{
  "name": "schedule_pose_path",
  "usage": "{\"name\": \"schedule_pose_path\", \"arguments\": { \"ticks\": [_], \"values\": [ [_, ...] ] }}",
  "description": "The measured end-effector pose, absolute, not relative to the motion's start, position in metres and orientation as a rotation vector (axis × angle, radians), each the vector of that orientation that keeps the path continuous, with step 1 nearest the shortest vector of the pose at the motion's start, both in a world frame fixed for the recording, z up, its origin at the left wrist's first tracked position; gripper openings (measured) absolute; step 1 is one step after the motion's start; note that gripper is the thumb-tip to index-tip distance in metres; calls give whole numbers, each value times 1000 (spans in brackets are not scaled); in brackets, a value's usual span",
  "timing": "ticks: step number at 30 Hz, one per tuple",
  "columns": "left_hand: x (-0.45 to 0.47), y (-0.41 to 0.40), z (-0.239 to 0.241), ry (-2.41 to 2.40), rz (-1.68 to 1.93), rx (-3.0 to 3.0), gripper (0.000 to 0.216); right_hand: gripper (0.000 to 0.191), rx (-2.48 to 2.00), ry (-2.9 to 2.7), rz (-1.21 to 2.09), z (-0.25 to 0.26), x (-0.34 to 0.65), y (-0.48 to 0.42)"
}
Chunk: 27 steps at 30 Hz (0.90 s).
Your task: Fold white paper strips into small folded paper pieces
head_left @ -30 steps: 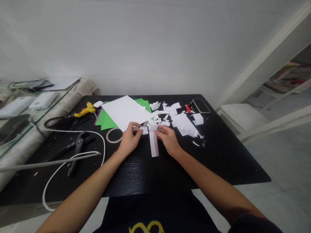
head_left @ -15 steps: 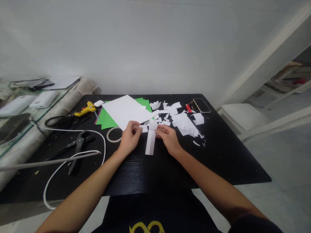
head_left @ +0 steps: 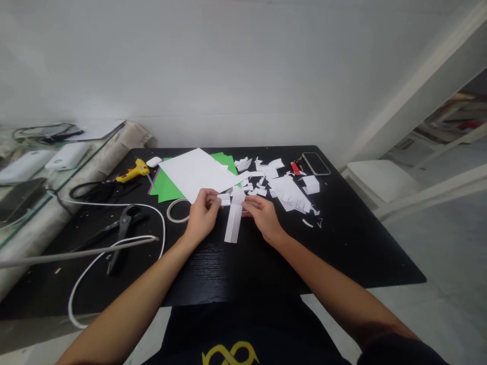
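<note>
Between my two hands is a folded white paper piece, with a long creased strip hanging toward me and short arms out to the sides. My left hand is closed in a pinch on its left arm. The fingers of my right hand are closed on its right side near the top, partly hiding that edge. Behind it lies a large white paper sheet on top of green sheets. A roll of tape rests just left of my left hand.
White paper scraps spread over the black table on the right, near a red tool and a phone. Leftward are a yellow glue gun, black-handled shears and a looping white cable.
The hanging strip of the paper piece has swung slightly left and turned a little. Both hands keep their grip, having shifted a touch to the left.
</note>
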<state>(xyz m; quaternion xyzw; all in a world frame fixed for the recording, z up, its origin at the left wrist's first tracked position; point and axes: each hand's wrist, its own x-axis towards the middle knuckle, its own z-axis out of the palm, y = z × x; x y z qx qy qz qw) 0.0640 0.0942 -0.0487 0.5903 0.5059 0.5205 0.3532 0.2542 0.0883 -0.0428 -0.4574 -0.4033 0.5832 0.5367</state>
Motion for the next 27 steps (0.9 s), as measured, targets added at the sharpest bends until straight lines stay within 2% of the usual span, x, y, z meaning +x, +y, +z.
{"name": "schedule_pose_path", "arguments": {
  "ticks": [18,27],
  "values": [
    [72,90,-41,1116,1439,1407,26,25,-1051,-960,1380,-37,254,86],
    [72,89,-40,1094,1431,1386,24,30,-1059,-975,1376,-35,256,84]
  ]
}}
